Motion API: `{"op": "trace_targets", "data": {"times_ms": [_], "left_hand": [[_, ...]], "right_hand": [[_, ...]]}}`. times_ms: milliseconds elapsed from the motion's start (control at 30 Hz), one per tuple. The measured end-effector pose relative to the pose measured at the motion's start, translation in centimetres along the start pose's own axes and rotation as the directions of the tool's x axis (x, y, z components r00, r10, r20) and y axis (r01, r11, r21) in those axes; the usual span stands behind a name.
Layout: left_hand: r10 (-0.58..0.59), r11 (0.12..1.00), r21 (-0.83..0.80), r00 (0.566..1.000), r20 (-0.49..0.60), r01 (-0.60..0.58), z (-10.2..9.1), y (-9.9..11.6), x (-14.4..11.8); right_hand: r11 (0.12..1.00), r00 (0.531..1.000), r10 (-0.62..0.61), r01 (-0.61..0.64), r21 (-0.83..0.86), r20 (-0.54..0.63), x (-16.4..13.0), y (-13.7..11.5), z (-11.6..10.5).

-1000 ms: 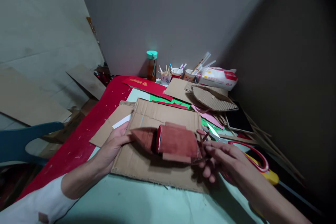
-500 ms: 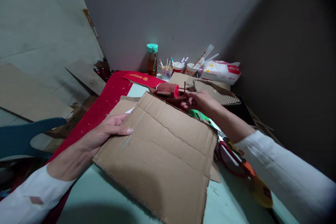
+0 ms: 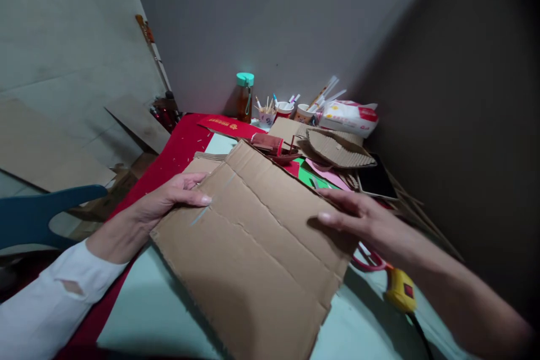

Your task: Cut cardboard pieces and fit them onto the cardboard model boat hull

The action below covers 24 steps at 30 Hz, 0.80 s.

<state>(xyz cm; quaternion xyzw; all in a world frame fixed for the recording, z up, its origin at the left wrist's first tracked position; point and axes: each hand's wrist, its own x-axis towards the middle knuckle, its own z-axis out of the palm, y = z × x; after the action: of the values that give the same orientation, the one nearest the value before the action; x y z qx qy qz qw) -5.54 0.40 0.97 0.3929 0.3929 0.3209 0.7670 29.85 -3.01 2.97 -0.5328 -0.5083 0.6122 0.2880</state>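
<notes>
Beyond the hands (image 3: 176,198): plain grey wall (image 3: 270,22), dimly lit. To their right: shadowed wall (image 3: 472,101), very dark. To their left: blue chair (image 3: 31,211) and pale tiled surface (image 3: 63,22), floor or wall undetermined. Beneath: bench (image 3: 141,298), covered red and pale green.

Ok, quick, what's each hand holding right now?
Left hand: closed on the cardboard at its left edge, thumb on top.
Right hand: at the cardboard's right side, thumb over its face; whether it grips cannot be told.
</notes>
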Motion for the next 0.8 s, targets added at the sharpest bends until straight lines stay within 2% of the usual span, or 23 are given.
{"op": "trace_targets", "data": {"times_ms": [67, 133, 167, 267, 367, 500, 600, 700, 800], "left_hand": [[-0.012, 1.0, 0.023, 0.998, 0.062, 0.011, 0.1, 0.0, 0.0], [-0.024, 0.998, 0.054, 0.995, 0.099, 0.018, 0.3, 0.1, -0.1], [-0.028, 0.997, 0.068, 0.994, 0.105, 0.021, 0.5, 0.1, -0.1], [-0.007, 0.997, 0.081, 0.997, 0.074, 0.001, 1.5, 0.2, -0.3], [0.09, 0.993, 0.082, 0.996, 0.004, -0.09, 2.9, 0.2, -0.7], [0.274, 0.957, 0.129, 0.956, -0.105, -0.26, 4.6, 0.2, -1.4], [0.328, 0.938, 0.17, 0.933, -0.15, -0.303, 5.5, 0.4, -1.6], [0.327, 0.938, 0.181, 0.929, -0.174, -0.296, 6.3, 0.6, -1.8], [0.256, 0.959, 0.161, 0.953, -0.159, -0.231, 6.6, 0.7, -1.9]], "right_hand": [[0.989, 0.994, 0.002, -0.018, 0.148, 0.107, -1.1, 1.3, 1.2], [0.965, 0.99, -0.03, -0.008, 0.262, 0.14, -1.5, 2.1, 2.0], [0.957, 0.993, -0.039, 0.004, 0.291, 0.112, -1.6, 2.3, 2.1], [0.929, 0.997, -0.048, 0.07, 0.364, -0.068, -1.9, 2.3, 1.7], [0.893, 0.979, -0.077, 0.152, 0.423, -0.19, -2.7, 2.4, 1.3], [0.892, 0.976, -0.18, 0.215, 0.399, -0.124, -3.9, 2.8, 1.4], [0.909, 0.96, -0.247, 0.277, 0.313, -0.131, -4.4, 2.3, 1.6], [0.925, 0.956, -0.237, 0.277, 0.261, -0.172, -4.4, 1.2, 1.7], [0.92, 0.96, -0.221, 0.264, 0.289, -0.173, -4.2, 0.6, 1.9]]}}
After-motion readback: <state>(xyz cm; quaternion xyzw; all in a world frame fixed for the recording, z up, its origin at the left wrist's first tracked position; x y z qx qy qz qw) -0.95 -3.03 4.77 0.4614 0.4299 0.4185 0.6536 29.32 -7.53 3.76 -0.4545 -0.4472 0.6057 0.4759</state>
